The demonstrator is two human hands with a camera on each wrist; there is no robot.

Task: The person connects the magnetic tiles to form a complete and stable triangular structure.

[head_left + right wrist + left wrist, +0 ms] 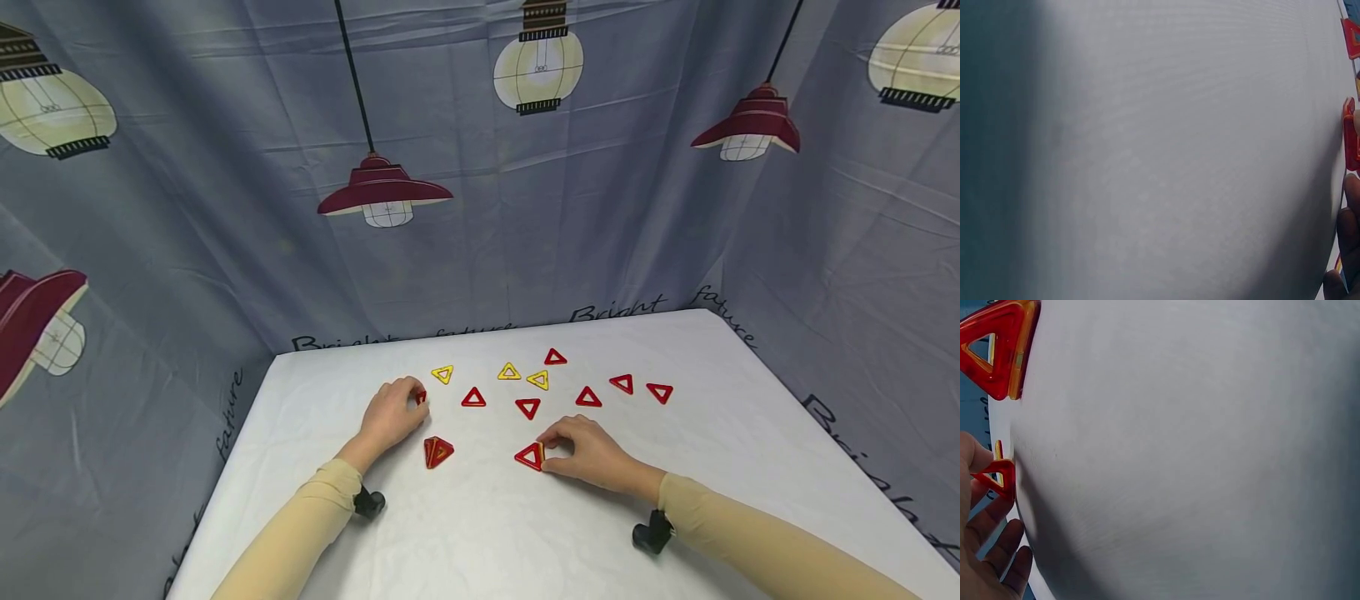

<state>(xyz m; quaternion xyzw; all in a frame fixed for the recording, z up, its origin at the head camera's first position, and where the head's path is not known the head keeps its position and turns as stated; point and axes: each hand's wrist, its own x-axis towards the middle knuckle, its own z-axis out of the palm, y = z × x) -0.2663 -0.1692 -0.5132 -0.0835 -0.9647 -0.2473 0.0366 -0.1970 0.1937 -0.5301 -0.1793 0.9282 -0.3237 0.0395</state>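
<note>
My left hand (pixel 392 414) pinches a small red triangular frame tile (pixel 422 398) between thumb and fingers; in the left wrist view the tile (pixel 1002 478) shows its open centre. Just in front of that hand stands a pyramid (pixel 438 452) built of red tiles with some orange-yellow showing. At centre right, my right hand (pixel 588 454) grips the side of a red triangle tile (pixel 529 457) joined to a part with a yellowish edge. Only the red edge of this piece (pixel 1351 140) appears in the right wrist view, partly hidden by fingers.
Beyond the hands, separate triangle tiles lie flat on the white table (pixel 465 533): several red ones, such as a red tile (pixel 528 408), and three yellow ones, including a yellow tile (pixel 442 374). A lamp-printed grey-blue curtain (pixel 480 275) surrounds the table's back and sides.
</note>
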